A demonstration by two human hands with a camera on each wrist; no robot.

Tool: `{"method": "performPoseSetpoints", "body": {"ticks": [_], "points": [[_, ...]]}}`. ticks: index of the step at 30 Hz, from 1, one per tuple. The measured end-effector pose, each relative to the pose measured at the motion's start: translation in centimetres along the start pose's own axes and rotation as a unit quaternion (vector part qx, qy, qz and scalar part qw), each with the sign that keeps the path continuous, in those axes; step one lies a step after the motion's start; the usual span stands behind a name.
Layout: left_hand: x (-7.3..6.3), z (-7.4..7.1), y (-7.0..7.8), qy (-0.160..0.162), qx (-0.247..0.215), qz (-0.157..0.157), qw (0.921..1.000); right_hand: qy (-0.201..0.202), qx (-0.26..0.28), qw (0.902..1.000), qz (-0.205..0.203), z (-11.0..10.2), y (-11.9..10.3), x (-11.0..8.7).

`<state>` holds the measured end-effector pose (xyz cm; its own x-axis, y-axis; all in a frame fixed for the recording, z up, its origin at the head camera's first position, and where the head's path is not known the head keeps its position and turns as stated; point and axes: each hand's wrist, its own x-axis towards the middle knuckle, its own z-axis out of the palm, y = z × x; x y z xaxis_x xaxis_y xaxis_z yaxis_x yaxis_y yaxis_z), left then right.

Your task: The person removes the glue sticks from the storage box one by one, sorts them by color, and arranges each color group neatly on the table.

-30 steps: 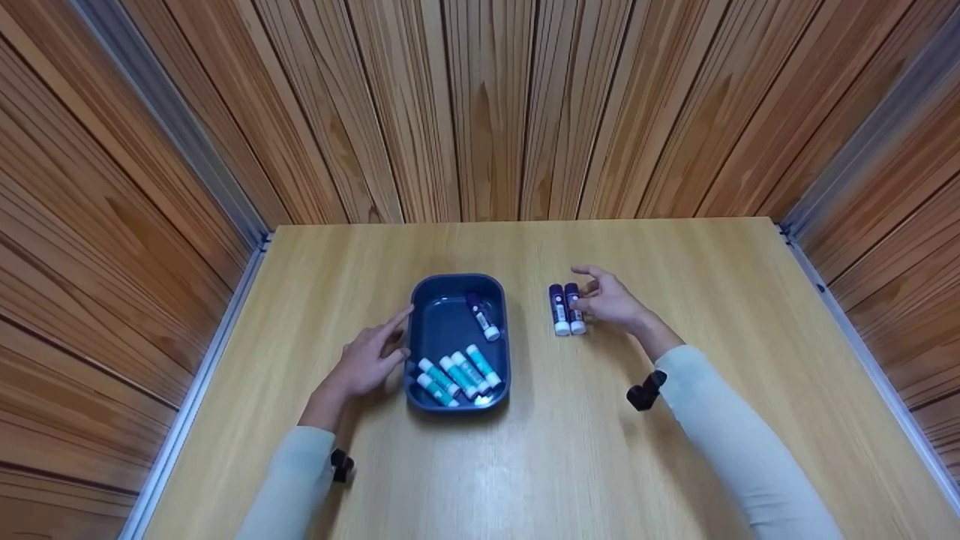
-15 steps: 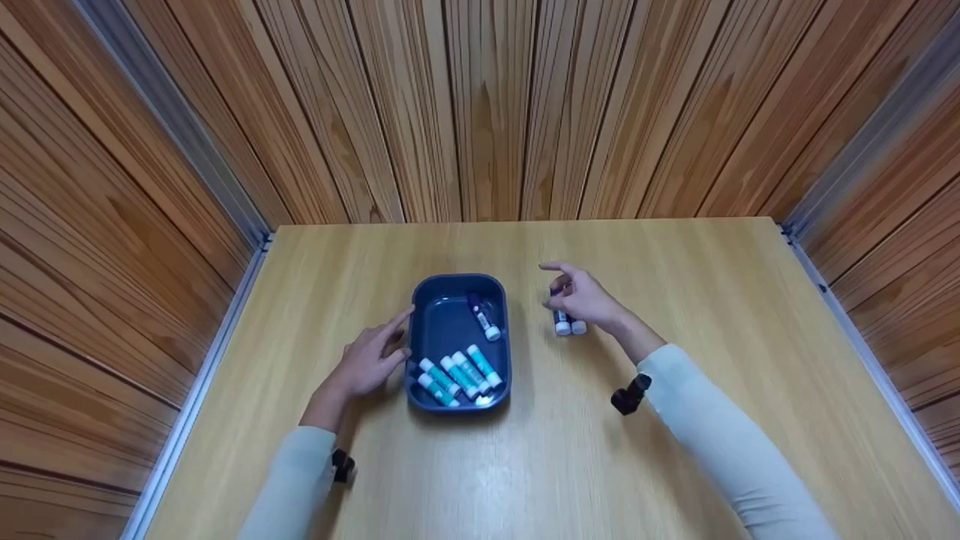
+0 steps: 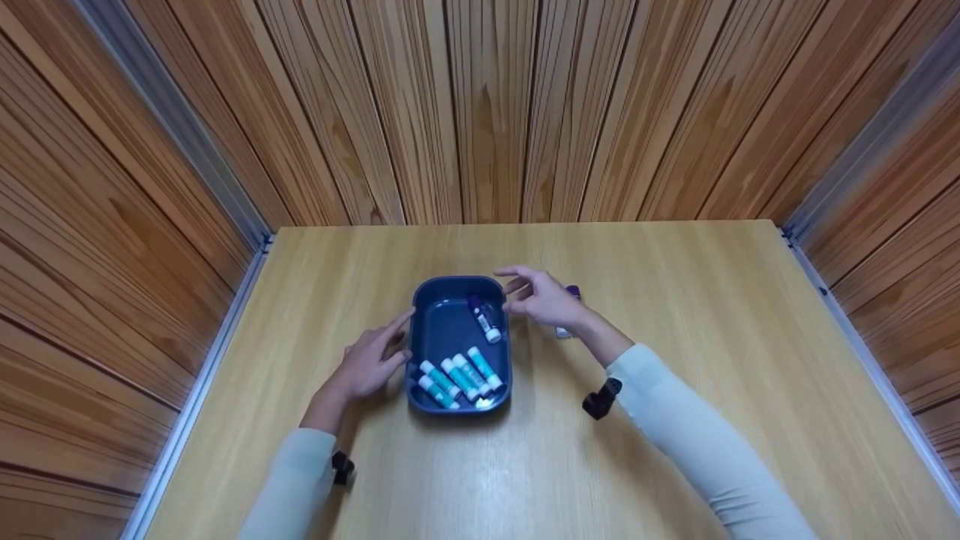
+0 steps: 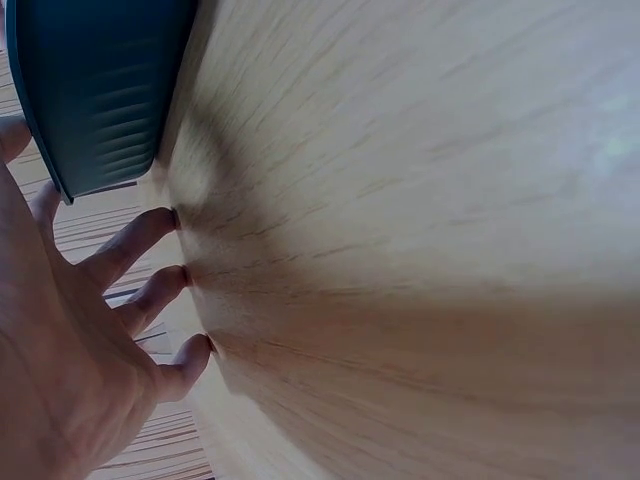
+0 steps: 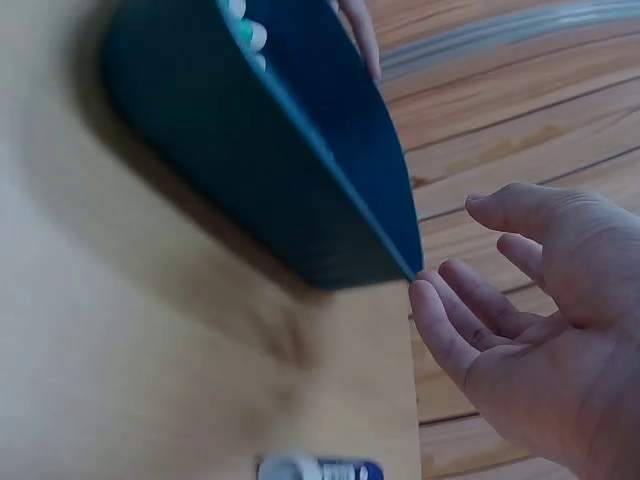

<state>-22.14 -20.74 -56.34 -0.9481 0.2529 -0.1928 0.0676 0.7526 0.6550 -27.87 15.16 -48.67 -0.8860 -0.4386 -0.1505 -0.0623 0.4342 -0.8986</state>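
A dark blue tray (image 3: 459,280) stands mid-table. Inside it lie several teal-and-white glue sticks (image 3: 484,367) at the near end and one purple-and-white glue stick (image 3: 484,319) at the far right. My left hand (image 3: 367,362) rests index finger and thumb on the tray's left rim; the other fingertips (image 4: 150,232) touch the table. My right hand (image 3: 546,301) is at the far right rim, fingers relaxed and holding nothing; a fingertip (image 5: 425,300) meets or overlaps the rim corner. Behind this hand, purple-and-white glue stick (image 5: 345,469) lies on the table, mostly hidden in the head view.
The wooden table (image 3: 480,480) is bounded by plank walls (image 3: 487,112) at the back and both sides. Metal rails (image 3: 202,375) run along the side edges. A small black camera (image 3: 602,398) sits on the right wrist, another (image 3: 343,468) on the left.
My right hand has moved left, from the pair of purple-and-white glue sticks on the table to the tray's right rim. My left hand and the tray's contents have stayed put.
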Motion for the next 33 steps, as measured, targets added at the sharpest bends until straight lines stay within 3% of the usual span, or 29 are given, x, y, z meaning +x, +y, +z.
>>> {"method": "performPoseSetpoints", "body": {"ticks": [9, 18, 33], "points": [[0.0, -0.2, 0.1, 0.004, 0.006, 0.006, 1.0000, -0.024, 0.008, 0.9996, -0.015, 2.4, -2.4, 1.1], [0.0, -0.1, 0.0, -0.002, 0.010, 0.007, 0.9999, -0.046, 0.008, 0.9987, -0.017, 5.2, -2.3, 2.5], [0.0, -0.1, -0.1, -0.004, 0.004, 0.006, 1.0000, -0.005, 0.006, 1.0000, 0.003, 7.9, -1.6, 3.8]]}}
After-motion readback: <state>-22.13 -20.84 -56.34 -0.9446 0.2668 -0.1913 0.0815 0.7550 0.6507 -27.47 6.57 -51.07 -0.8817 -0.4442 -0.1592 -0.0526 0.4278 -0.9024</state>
